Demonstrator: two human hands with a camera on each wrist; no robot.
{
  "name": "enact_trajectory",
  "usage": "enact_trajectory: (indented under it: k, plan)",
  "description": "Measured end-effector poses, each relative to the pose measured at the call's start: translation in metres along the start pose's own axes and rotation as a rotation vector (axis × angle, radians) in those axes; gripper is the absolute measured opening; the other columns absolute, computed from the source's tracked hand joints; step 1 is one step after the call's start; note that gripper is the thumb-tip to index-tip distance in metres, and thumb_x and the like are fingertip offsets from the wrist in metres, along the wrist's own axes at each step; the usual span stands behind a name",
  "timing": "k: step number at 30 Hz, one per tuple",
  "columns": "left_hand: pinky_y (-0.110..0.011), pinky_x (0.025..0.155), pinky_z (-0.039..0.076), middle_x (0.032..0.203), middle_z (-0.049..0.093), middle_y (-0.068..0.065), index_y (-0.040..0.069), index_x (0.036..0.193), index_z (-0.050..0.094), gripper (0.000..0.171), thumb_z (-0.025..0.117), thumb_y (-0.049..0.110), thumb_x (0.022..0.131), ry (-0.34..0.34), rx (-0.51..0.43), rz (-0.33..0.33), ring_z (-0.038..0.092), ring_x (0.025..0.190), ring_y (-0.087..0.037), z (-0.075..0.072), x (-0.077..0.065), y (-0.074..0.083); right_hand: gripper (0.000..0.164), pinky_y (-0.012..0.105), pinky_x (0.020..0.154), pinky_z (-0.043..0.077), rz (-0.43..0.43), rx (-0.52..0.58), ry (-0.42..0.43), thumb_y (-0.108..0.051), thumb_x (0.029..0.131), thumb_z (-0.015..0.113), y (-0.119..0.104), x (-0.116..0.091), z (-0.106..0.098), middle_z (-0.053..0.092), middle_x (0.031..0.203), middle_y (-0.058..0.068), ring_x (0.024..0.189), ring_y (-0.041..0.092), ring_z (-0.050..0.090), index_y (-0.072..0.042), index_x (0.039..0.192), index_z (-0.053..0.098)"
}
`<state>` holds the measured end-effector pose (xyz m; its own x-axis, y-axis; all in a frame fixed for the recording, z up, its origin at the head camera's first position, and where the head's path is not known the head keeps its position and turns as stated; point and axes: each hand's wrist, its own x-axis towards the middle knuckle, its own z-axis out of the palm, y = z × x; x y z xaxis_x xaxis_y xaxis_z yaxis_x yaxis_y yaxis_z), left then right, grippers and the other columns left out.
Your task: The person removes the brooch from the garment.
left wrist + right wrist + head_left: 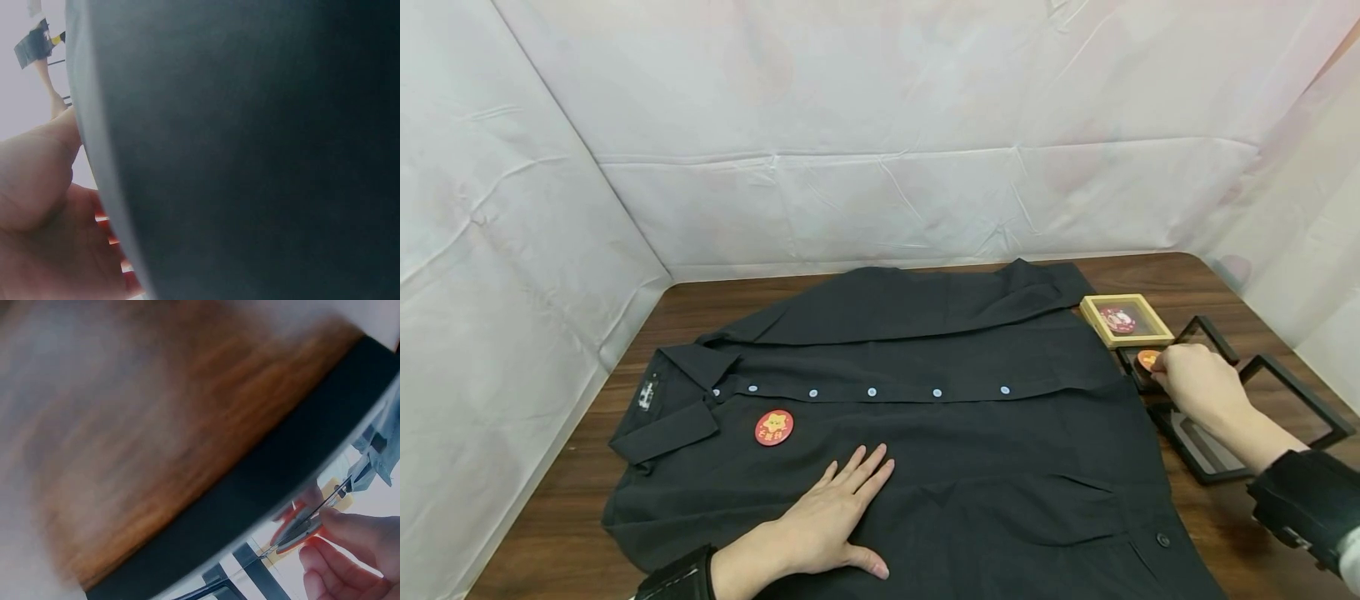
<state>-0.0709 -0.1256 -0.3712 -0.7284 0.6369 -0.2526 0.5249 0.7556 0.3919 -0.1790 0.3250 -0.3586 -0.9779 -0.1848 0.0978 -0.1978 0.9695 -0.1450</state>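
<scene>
Your left hand: Flat on the dark shirt at the lower centre of the frame, your left hand (816, 521) lies with fingers spread and thumb out to the side, gripping nothing

Your right hand: At the right of the frame, your right hand (1202, 387) pinches an orange badge (1148, 360) between thumb and fingers; the right wrist view shows the grip at its lower right, the badge's grey back turned partly to the camera

Orange badge: Held in your fingertips at the rear black case (1129, 371), right of the shirt in the head view

Shirt: Spread across the surface (1187, 279), your shirt (962, 450) has its collar (673, 433) at the left of the frame and a row of pale buttons (872, 392) across the middle

Red badge: A round red badge (773, 427) with a yellow star figure lies on the shirt left of centre, just below the buttons and apart from your left hand

Cases: Beside the shirt at the right, a yellow case (1126, 320) with a badge inside sits behind the rear black case; the front black case (1177, 447) stands open beneath your right forearm

Backdrop: Creased white cloth (887, 100) fills the upper frame
</scene>
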Motion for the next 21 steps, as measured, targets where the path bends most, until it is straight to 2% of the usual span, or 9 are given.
enact_trajectory:
  k: [6, 12, 18, 21]
  plan:
    - [-0.054, 0.101, 0.021, 0.150, 0.011, -0.005, 0.010, 0.144, 0.022, 0.104, 0.062, 0.064, 0.065, -0.007, -0.001, -0.003, 0.008, 0.135, -0.027, 0.0005, 0.0004, -0.0013, 0.010, 0.031, 0.040, 0.034, -0.003, -0.004, 0.001, 0.000, 0.078, 0.064, -0.0025, -0.0017, 0.0026, 0.053, 0.056, 0.007, 0.046, 0.017, 0.045, 0.004, 0.070, 0.063]
    - [-0.054, 0.100, 0.022, 0.150, 0.012, -0.006, 0.010, 0.144, 0.023, 0.104, 0.061, 0.065, 0.064, -0.001, 0.009, 0.003, 0.009, 0.135, -0.028, 0.0014, -0.0001, -0.0018, 0.010, 0.033, 0.038, 0.038, 0.008, -0.009, 0.011, -0.001, 0.078, 0.064, -0.0036, -0.0025, 0.0046, 0.058, 0.064, 0.019, 0.046, 0.020, 0.050, 0.009, 0.079, 0.065]
    - [-0.054, 0.100, 0.022, 0.149, 0.013, -0.006, 0.009, 0.143, 0.023, 0.104, 0.062, 0.064, 0.064, 0.009, 0.015, 0.007, 0.010, 0.135, -0.028, 0.0017, -0.0008, -0.0015, 0.015, 0.035, 0.037, 0.040, 0.020, -0.003, 0.023, -0.004, 0.078, 0.065, -0.0031, -0.0043, 0.0033, 0.059, 0.067, 0.022, 0.046, 0.023, 0.052, 0.010, 0.084, 0.064]
    - [-0.054, 0.100, 0.022, 0.149, 0.013, -0.006, 0.009, 0.143, 0.023, 0.104, 0.062, 0.064, 0.064, 0.008, 0.014, 0.005, 0.010, 0.135, -0.028, 0.0019, -0.0006, -0.0018, 0.021, 0.037, 0.038, 0.041, 0.025, 0.014, 0.036, -0.004, 0.077, 0.066, -0.0032, -0.0049, -0.0008, 0.059, 0.074, 0.027, 0.048, 0.026, 0.053, 0.013, 0.088, 0.062]
